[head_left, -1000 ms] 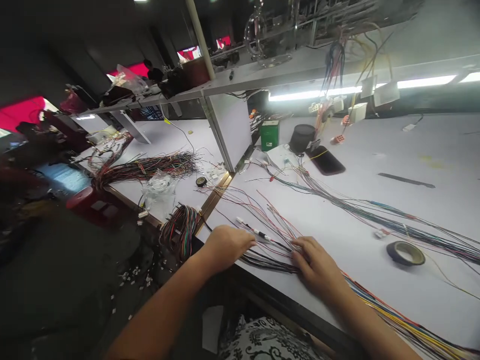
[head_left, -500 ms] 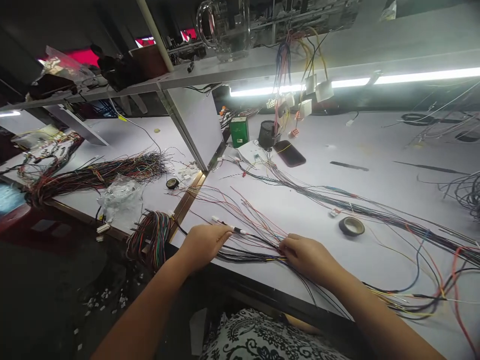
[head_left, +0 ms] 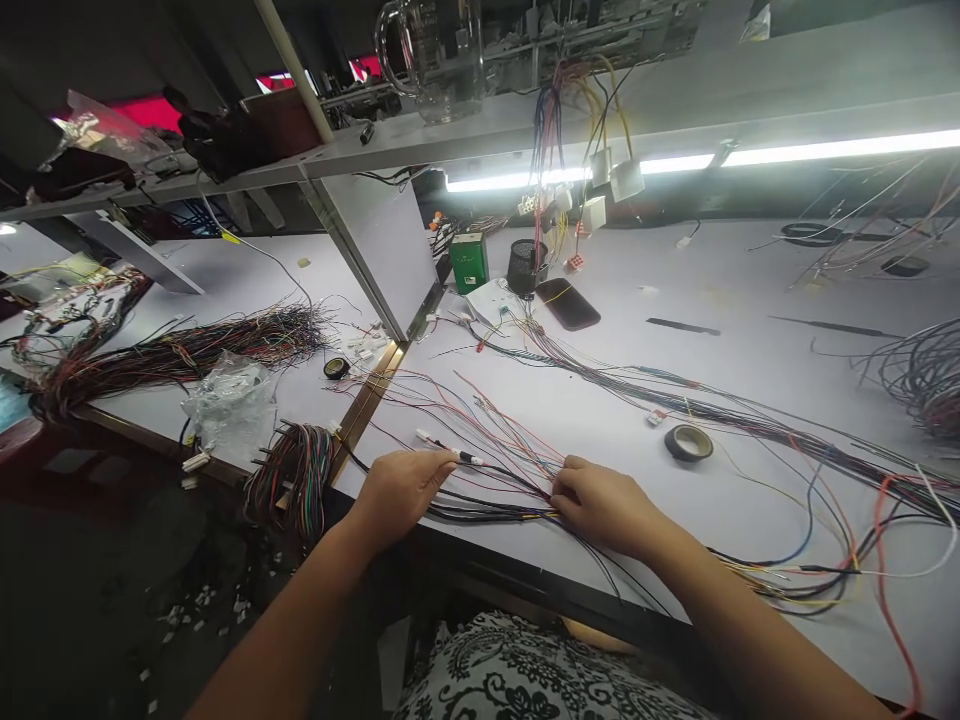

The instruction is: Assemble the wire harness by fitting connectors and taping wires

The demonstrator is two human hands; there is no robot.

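My left hand (head_left: 401, 490) pinches a thin black cable close to its white and black connector end (head_left: 469, 458), near the table's front edge. Thumb and forefinger are pressed together there. My right hand (head_left: 604, 505) is closed over the wire bundle (head_left: 510, 478), fingers curled down onto it against the table. Loose red, orange and blue wire ends (head_left: 499, 420) fan out from that bundle toward the back left. Thicker black cables (head_left: 480, 513) run along the table edge between my hands. What lies under my right fingers is partly hidden.
A tied coil of wires (head_left: 296, 475) hangs at the edge on my left. Behind lies a long harness (head_left: 600, 378). A black tape roll (head_left: 688, 443), a phone (head_left: 568, 303), a green box (head_left: 469, 263) and a mesh cup (head_left: 527, 265) are on the table. Connectors hang from the shelf (head_left: 675, 125).
The whole view has shifted slightly to the right. Both hands keep nearly the same place and grip on the wires.
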